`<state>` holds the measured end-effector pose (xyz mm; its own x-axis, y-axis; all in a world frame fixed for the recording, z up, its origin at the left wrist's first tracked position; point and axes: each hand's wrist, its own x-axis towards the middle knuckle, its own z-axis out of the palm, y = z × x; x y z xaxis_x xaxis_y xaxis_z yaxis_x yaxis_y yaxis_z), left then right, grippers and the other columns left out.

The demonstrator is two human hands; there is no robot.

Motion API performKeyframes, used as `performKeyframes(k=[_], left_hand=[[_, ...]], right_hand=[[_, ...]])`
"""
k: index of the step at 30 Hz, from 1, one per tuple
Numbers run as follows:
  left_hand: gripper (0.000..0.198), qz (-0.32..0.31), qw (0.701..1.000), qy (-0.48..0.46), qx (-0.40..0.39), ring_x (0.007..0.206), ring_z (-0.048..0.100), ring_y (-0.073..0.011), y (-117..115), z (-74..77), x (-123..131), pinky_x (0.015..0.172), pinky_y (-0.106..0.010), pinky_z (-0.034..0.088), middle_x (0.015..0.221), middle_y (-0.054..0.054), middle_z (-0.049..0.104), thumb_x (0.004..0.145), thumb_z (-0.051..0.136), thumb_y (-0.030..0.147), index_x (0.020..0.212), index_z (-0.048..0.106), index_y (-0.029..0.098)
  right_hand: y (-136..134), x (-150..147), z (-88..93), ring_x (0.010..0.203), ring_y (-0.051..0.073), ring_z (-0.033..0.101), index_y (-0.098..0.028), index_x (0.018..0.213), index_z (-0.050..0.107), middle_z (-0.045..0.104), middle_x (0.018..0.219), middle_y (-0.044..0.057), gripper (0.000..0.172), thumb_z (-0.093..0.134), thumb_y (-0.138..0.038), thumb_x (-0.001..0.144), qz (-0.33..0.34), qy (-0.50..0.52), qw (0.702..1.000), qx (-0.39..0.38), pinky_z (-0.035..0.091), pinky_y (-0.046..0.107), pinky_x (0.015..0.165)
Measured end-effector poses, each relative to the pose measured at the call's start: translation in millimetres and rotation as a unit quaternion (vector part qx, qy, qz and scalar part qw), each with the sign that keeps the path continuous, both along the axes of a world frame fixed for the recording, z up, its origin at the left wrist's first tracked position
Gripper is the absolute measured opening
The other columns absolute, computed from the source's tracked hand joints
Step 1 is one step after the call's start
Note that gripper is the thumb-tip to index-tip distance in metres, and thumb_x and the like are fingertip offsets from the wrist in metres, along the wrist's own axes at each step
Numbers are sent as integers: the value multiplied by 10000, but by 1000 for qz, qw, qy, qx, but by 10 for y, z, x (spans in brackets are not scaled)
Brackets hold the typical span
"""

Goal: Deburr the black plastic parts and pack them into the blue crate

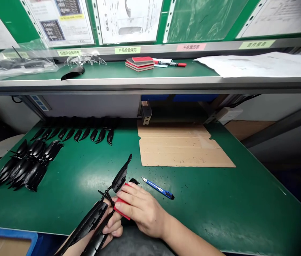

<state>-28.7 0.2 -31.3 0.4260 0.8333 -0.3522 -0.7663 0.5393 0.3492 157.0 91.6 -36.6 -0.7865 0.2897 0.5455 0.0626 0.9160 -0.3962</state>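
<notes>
My left hand [114, 224] is closed around a black plastic part [91, 217] with long curved, blade-like arms, held up above the near edge of the table. My right hand [144, 209] presses a thin red pad [123, 208], which looks like a sanding pad, against the part near its middle. Its fingers lie over the pad and hide some of it. One blade of the part points up and away, while two others run down toward me. A blue utility knife [158, 188] with its blade out lies just beyond my right hand.
Black bladed parts lie in a pile [30, 161] at the left and in a row [75, 129] at the back. A cardboard sheet [177, 149] lies at the back right. On the shelf are stacked red-and-grey pads [140, 64], markers [170, 63] and clear glasses [85, 60].
</notes>
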Motion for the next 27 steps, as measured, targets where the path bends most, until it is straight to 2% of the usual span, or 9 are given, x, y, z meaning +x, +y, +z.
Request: performKeyframes(k=[3,6,10,12,14,17,20,22,27], left_hand=[[244,-21,1000,12,-16,328,223,-29,38,11,0,479,-245,229,448,68,433,905,476,347,898,634,161],[279,-10,998,59,-31,291,216,-38,99,44,-4,442,-251,200,394,65,411,925,411,315,895,629,143],[333,16,994,103,-24,260,275,-55,144,15,-11,408,-265,190,355,13,454,905,465,331,677,591,123],[315,10,994,109,-21,247,301,-72,147,-14,-12,395,-269,191,344,-4,469,893,490,330,684,597,119],[278,2,994,107,-21,241,301,-79,140,-30,-15,387,-268,187,342,0,472,896,481,320,760,618,120],[290,0,994,104,-26,240,275,-75,123,-22,-18,381,-266,179,339,12,455,908,437,315,802,626,122],[304,-1,994,103,-31,242,264,-70,114,-4,-1,382,-260,175,339,15,448,918,407,299,820,630,117],[295,3,994,103,-32,243,254,-66,119,2,20,383,-256,173,336,19,442,915,412,291,816,629,117],[219,21,994,108,-25,255,267,-60,146,19,33,390,-252,162,339,27,444,887,497,279,756,601,138]], right_hand=[[67,59,-32,1286,226,446,-213,1286,521,566,1310,101,392,404,-117,924,-80,39,994,-60,391,454,1058],[3,64,42,1011,185,619,-224,1140,601,667,1073,77,275,426,-164,936,-188,73,958,-202,510,323,862],[-180,-63,179,621,120,593,-213,925,622,637,703,-7,143,488,-261,925,-159,28,933,-322,468,227,603],[-167,-109,181,608,116,581,-207,892,610,632,700,-7,160,471,-275,932,-165,11,929,-331,451,222,592],[-77,-99,146,623,126,577,-205,904,605,629,714,5,181,447,-286,943,-235,11,919,-317,442,232,594],[61,-20,99,703,156,571,-211,958,613,633,777,29,163,464,-274,936,-295,20,924,-242,437,274,650],[55,1,85,809,183,553,-221,1074,609,635,904,58,205,482,-197,915,-238,40,958,-157,434,327,730],[-11,-48,75,829,190,539,-215,1114,599,624,937,72,244,478,-165,908,-209,48,965,-147,436,344,736],[-134,-177,66,861,184,547,-201,1095,596,603,930,69,220,450,-179,932,-199,84,943,-255,451,351,778]])
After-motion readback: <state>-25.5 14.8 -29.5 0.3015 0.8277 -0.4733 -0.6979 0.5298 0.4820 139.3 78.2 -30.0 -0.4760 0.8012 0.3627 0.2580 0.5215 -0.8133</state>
